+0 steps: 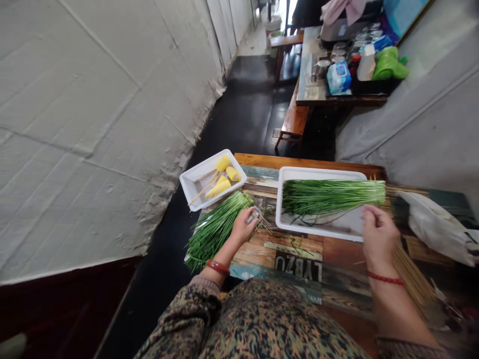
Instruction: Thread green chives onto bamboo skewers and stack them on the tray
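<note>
My left hand (244, 227) is closed beside the root end of a loose bunch of green chives (215, 232) at the table's left edge. A small shiny piece (256, 214) shows at its fingertips, too small to name, and thin wooden sticks (267, 226) lie just right of it. My right hand (378, 232) has its fingers pinched together at the right end of a white tray (318, 229); what they hold, if anything, is hidden. Inside that tray lies a second bunch of chives (333, 195), its pale ends pointing right.
A smaller white tray (187, 185) with skewered corn pieces (219, 186) sits at the table's far left corner. On the right are a white plastic bag (436, 227) and bamboo skewers (413, 274). A wooden bench (295, 114) and a cluttered second table (309, 65) stand beyond; a white wall (93, 124) runs along the left.
</note>
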### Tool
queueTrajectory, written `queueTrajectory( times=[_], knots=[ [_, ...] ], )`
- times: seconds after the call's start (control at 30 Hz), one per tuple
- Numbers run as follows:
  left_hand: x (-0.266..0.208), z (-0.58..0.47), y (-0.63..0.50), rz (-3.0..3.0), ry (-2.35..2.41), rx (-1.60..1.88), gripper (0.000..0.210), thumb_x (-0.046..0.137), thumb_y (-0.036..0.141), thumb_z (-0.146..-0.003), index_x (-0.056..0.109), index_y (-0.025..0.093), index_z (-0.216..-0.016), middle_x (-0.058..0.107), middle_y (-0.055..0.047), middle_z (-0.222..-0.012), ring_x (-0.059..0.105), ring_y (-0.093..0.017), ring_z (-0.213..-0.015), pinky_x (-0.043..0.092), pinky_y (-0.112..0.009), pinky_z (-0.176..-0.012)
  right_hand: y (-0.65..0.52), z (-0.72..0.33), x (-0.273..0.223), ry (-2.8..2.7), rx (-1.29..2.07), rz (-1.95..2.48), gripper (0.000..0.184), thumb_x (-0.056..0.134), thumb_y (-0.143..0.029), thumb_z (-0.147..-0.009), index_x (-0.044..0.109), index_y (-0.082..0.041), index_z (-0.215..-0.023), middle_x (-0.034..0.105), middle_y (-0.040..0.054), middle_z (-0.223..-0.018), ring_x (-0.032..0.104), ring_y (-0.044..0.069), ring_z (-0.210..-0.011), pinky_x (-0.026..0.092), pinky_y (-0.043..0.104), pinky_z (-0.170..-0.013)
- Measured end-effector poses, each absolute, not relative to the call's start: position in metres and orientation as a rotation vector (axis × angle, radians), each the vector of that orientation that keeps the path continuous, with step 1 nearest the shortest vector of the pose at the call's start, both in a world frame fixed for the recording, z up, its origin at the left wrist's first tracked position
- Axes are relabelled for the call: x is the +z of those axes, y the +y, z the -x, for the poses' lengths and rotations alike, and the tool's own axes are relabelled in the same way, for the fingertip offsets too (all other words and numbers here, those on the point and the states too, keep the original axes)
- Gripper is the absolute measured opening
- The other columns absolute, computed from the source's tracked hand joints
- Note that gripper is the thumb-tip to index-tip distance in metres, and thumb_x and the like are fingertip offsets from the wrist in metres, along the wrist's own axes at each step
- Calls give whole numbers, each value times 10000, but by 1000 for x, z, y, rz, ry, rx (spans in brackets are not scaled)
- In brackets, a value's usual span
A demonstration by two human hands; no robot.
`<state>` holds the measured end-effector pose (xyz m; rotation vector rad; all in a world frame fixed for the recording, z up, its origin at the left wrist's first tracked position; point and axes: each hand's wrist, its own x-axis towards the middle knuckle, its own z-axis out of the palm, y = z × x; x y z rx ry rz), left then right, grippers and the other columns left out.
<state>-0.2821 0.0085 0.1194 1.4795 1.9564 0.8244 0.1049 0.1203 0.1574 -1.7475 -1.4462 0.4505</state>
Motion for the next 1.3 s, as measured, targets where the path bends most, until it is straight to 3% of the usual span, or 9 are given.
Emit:
queueTrajectory(
  times=[0.2,0.43,0.5,0.7,0.83,1.0,1.17,1.3],
  knots=[
    [104,370,-40,-1213,2218,883,330,620,221,-795,644,139,-1113,692,-100,-956,671,-219,-856,549,-410,-843,72,79,158,-1872,1151,1341,307,492,-373,-906,716,-193,-1014,723,110,-1055,661,232,-958,508,365,-860],
    [98,413,-73,-1173,2217,878,336,635,207,-780,647,149,-1111,693,-85,-960,668,-194,-820,555,-371,-813,42,194,108,-1961,1297,1433,161,598,-237,-789,724,-200,-884,726,65,-860,658,212,-849,490,315,-816],
    [98,417,-76,-1205,2192,861,332,632,193,-784,646,146,-1113,687,-94,-980,665,-201,-846,549,-377,-827,41,206,100,-1900,1346,1490,166,580,-282,-801,721,-196,-824,705,43,-759,643,196,-754,488,289,-723],
    [104,413,-57,-1398,2075,837,350,695,157,-736,656,188,-1082,646,-78,-1060,607,-226,-1009,481,-414,-955,19,222,107,-1623,1491,1514,417,521,-515,-827,711,-145,-861,606,5,-616,509,135,-521,385,234,-492],
    [115,404,-42,-1518,2006,851,317,713,158,-716,666,206,-1026,606,-71,-1050,566,-238,-1016,464,-420,-935,-7,217,124,-1483,1575,1459,440,541,-563,-821,689,-155,-892,553,-18,-616,446,112,-490,353,226,-465],
    [131,402,-43,-1605,1932,888,96,612,179,-826,688,210,-875,614,-69,-953,569,-221,-958,460,-385,-894,-22,209,145,-1385,1609,1419,396,601,-549,-812,686,-169,-885,529,-23,-624,422,109,-499,326,229,-459],
    [141,416,-66,-1576,1943,911,186,499,209,-905,661,195,-813,641,-58,-905,600,-176,-898,488,-308,-845,-18,199,163,-1344,1608,1402,379,617,-546,-818,686,-179,-887,551,-15,-644,424,113,-502,321,236,-457],
    [139,442,-90,-1478,2080,816,183,501,181,-861,637,187,-739,629,-46,-793,613,-186,-800,509,-328,-795,-7,177,178,-1350,1599,1381,368,617,-522,-831,687,-173,-927,546,-16,-652,422,114,-510,314,235,-465]
  ],
)
